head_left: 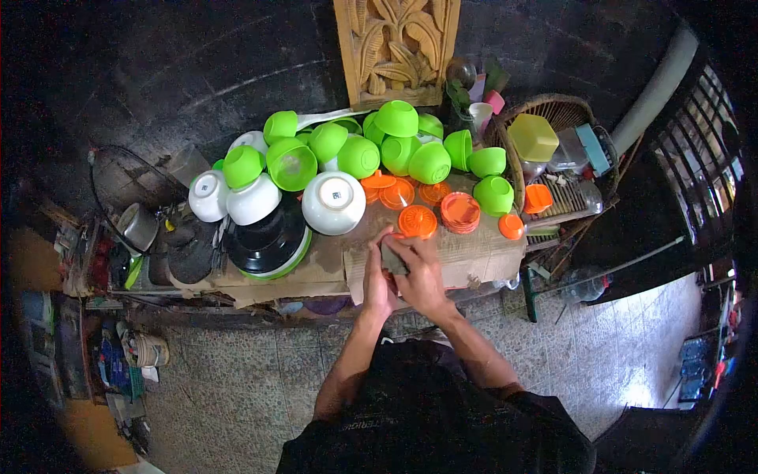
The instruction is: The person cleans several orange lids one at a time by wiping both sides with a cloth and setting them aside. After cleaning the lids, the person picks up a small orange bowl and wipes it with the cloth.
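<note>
My left hand [380, 278] is upright at the front edge of the cardboard-covered counter [482, 257], thumb and fingers bent around a small greyish item [392, 259] that I cannot make out. My right hand [422, 278] reaches over the same item from the right, fingers curled against it. Just beyond the fingertips lies an orange ribbed lid [417, 222]. To its right is a stack of orange lids [460, 211]. An upturned white bowl [334, 203] rests left of the hands.
Green bowls [360, 157] are heaped behind the lids. A black round lid [268, 239] lies at the left, near a metal pot [137, 227]. On the right, a wicker basket [554, 103] holds a yellow container [533, 137]. A carved wooden panel [397, 51] stands against the wall.
</note>
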Available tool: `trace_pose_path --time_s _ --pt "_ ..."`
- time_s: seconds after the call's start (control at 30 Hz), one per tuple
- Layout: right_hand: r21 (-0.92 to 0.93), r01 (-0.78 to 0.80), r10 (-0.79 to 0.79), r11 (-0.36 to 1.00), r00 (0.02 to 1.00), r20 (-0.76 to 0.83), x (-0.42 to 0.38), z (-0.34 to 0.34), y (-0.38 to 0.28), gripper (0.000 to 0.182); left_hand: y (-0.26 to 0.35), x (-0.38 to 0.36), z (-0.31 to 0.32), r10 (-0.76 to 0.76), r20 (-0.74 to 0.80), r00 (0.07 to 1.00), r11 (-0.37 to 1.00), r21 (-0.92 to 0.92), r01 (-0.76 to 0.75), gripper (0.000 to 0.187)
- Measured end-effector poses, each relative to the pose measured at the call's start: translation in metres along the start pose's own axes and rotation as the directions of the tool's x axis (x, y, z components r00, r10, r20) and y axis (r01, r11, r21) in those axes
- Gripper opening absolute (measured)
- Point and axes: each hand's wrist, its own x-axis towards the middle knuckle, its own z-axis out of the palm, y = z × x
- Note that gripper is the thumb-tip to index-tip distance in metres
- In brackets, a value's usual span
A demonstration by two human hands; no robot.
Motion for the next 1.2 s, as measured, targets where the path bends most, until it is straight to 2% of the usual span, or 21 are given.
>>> trace_pose_path --time_s 0.13,0.3,0.37,0.43,0.5,0.57,0.6,0.67,0.77,0.9,0.97,1.03,1.13,1.2 --pt "0.032 0.075 -0.079 0.997 0.988 0.131 0.002 -0.003 -0.008 0.058 0.004 -0.001 -0.004 0.029 0.040 0.999 0.999 -0.015 -0.028 0.057" --pt "0.069 0.104 -0.118 0.992 0.958 0.260 0.003 -0.014 -0.005 0.057 0.006 -0.003 -0.008 0.044 -0.073 0.996 0.999 0.004 -0.044 0.056" --pt "0.068 0.096 -0.115 0.993 0.916 0.385 0.003 -0.019 -0.006 0.053 0.008 -0.002 -0.012 0.061 -0.087 0.994 0.998 0.015 -0.060 0.056" --pt "0.035 0.071 -0.079 0.997 0.926 0.370 -0.002 -0.019 0.001 0.052 0.013 -0.001 -0.012 0.014 -0.072 0.997 0.997 -0.074 -0.020 0.058" --pt "0.005 0.048 -0.046 0.999 0.931 0.361 -0.004 -0.016 0.002 0.050 0.012 0.001 -0.010 0.046 -0.066 0.997 0.998 -0.033 -0.049 0.059" --pt "-0.019 -0.106 0.108 0.994 0.964 0.243 -0.002 -0.017 0.000 0.050 0.011 -0.001 -0.006 0.076 -0.054 0.996 0.997 0.007 -0.076 0.059" --pt "-0.020 -0.105 0.107 0.994 0.964 0.242 0.000 -0.019 -0.002 0.050 0.012 -0.002 -0.001 0.069 -0.053 0.996 0.997 0.031 -0.067 0.060" --pt "-0.120 -0.061 0.072 0.991 0.994 0.088 0.002 -0.020 -0.007 0.049 0.011 -0.003 0.003 0.059 -0.048 0.997 0.997 0.056 -0.057 0.061" --pt "-0.100 -0.009 0.009 0.995 1.000 -0.002 0.006 -0.020 -0.011 0.056 0.007 -0.003 0.005 0.082 -0.036 0.996 0.993 0.084 -0.078 0.061" --pt "-0.041 0.057 -0.056 0.998 0.998 0.015 0.001 -0.015 -0.010 0.056 0.011 -0.006 0.009 0.084 -0.008 0.996 0.992 0.097 -0.083 0.062" --pt "0.109 0.108 -0.120 0.988 0.987 0.109 -0.001 -0.013 -0.010 0.055 0.012 -0.007 0.006 0.064 0.011 0.998 0.995 0.081 -0.065 0.063" --pt "0.116 0.122 -0.141 0.986 0.976 0.167 0.001 -0.020 -0.015 0.053 0.013 -0.007 0.001 0.104 -0.051 0.993 0.990 0.099 -0.099 0.064" --pt "0.084 0.112 -0.130 0.990 0.960 0.248 -0.003 -0.024 -0.008 0.050 0.020 -0.006 -0.004 0.045 -0.004 0.999 0.999 0.024 -0.044 0.063" --pt "0.048 0.095 -0.104 0.994 0.956 0.274 -0.004 -0.023 -0.001 0.050 0.018 -0.003 -0.005 0.070 -0.026 0.997 0.997 0.043 -0.068 0.063"
